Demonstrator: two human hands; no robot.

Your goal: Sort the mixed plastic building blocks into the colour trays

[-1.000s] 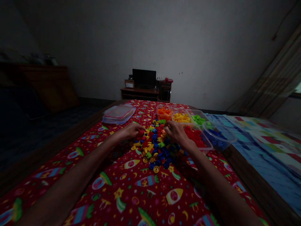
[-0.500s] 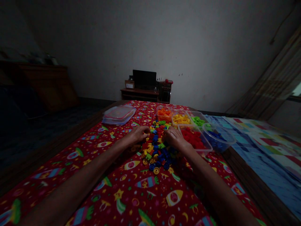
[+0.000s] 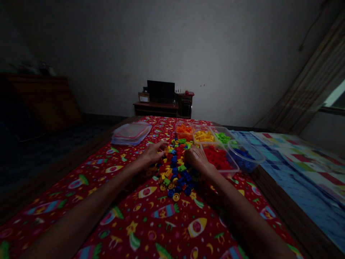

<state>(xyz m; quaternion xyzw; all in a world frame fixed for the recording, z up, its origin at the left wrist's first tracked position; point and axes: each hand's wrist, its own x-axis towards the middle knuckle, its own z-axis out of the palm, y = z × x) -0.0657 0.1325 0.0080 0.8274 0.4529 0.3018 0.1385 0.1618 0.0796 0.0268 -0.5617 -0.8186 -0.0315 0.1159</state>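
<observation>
A mixed pile of small plastic building blocks (image 3: 172,169) in red, blue, yellow and green lies on the red rocket-print cloth (image 3: 129,205), with several toy wheels at its near edge. At the pile's left side is my left hand (image 3: 153,154), its thumb and forefinger apart, with no piece visible between them. My right hand (image 3: 196,157) is at the opposite side, knuckles up and fingers curled down to the blocks. Its fingertips are hidden, so what they hold cannot be made out. Just right of that hand stands a clear box of red blocks (image 3: 217,158).
Behind the pile are clear boxes of orange blocks (image 3: 184,128), yellow blocks (image 3: 204,136) and green blocks (image 3: 223,138). A round tub of blue blocks (image 3: 244,154) stands at the right. Stacked lids (image 3: 131,133) lie at the far left. A blue patterned bed cover (image 3: 293,180) lies beyond the wooden edge.
The view has shifted slightly, moving everything a little left. My left thumb and forefinger have parted. My right hand's fingers have curled in more over the pile.
</observation>
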